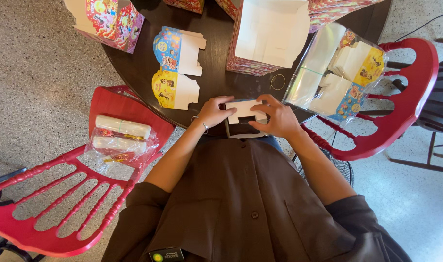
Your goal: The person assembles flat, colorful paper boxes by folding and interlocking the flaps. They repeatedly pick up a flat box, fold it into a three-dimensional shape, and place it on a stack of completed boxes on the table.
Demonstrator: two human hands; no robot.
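My left hand (pixel 212 111) and right hand (pixel 278 119) gripped a half-folded white carton (pixel 244 112) at the near edge of the desk (pixel 216 63), fingers pinching its flaps. Beyond lay two folded colourful cartons (pixel 175 68); flat blanks waited bagged (pixel 335 73) to my right.

This looks like a café or small shop where I sit: a round dark tabletop (pixel 216 73), red spindle-backed chairs (pixel 61 213) on either side, a speckled terrazzo floor (pixel 41 73), and stacks of colourful printed cardboard boxes (pixel 175 68) beside plastic-wrapped bundles (pixel 338 73).
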